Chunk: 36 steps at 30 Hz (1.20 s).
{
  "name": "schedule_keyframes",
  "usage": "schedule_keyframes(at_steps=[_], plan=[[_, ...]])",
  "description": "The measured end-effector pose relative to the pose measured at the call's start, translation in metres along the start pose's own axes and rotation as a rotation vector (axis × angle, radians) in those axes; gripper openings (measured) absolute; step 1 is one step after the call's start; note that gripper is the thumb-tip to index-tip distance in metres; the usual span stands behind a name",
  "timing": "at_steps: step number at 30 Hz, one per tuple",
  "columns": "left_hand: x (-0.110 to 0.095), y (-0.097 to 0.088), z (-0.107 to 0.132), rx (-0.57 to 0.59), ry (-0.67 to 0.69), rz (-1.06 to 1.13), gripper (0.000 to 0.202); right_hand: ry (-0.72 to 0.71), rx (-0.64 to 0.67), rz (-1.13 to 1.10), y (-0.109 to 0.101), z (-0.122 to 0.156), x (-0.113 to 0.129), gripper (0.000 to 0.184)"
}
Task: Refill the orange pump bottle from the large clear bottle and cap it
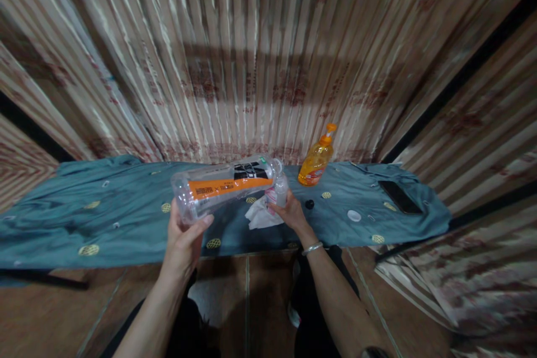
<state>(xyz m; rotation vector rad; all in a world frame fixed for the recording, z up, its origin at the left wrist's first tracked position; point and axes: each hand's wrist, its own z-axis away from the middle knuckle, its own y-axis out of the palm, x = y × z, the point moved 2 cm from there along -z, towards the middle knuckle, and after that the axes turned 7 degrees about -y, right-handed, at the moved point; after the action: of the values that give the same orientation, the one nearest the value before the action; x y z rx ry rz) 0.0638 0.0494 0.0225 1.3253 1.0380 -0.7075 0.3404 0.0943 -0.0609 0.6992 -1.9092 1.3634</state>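
My left hand (pixel 187 235) grips the base end of a large clear plastic bottle (pixel 226 184) with an orange and black label. The bottle is tilted nearly flat, its neck pointing right. My right hand (pixel 290 210) is closed around a small clear bottle (pixel 280 187), with the large bottle's mouth right at its top; whether the two touch I cannot tell. Under and beside the small bottle lies a crumpled white tissue (pixel 262 215). A pink-and-white patch shows next to my right fingers, partly hidden by them.
An orange pump bottle (pixel 315 163) stands right of my hands on the teal patterned cloth (pixel 138 212). Farther right are a small black cap (pixel 309 204), a white disc (pixel 354 216) and a dark phone (pixel 399 197). Behind hangs a pleated curtain (pixel 251 67), with dark frame bars.
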Motion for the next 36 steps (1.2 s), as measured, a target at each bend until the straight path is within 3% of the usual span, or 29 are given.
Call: schedule_keyframes(at_steps=[10,23,36], plan=[[0.000,0.001,0.002,-0.020,-0.029,0.032,0.074,0.033,0.014,0.010,-0.002,0.001,0.006,0.044],[-0.002,0.001,0.002,-0.024,-0.035,0.046,0.071,-0.001,0.015,0.009,0.002,-0.002,-0.005,0.048],[-0.002,0.001,0.001,-0.009,-0.020,0.018,0.079,-0.005,0.002,0.035,0.002,-0.002,-0.007,0.045]])
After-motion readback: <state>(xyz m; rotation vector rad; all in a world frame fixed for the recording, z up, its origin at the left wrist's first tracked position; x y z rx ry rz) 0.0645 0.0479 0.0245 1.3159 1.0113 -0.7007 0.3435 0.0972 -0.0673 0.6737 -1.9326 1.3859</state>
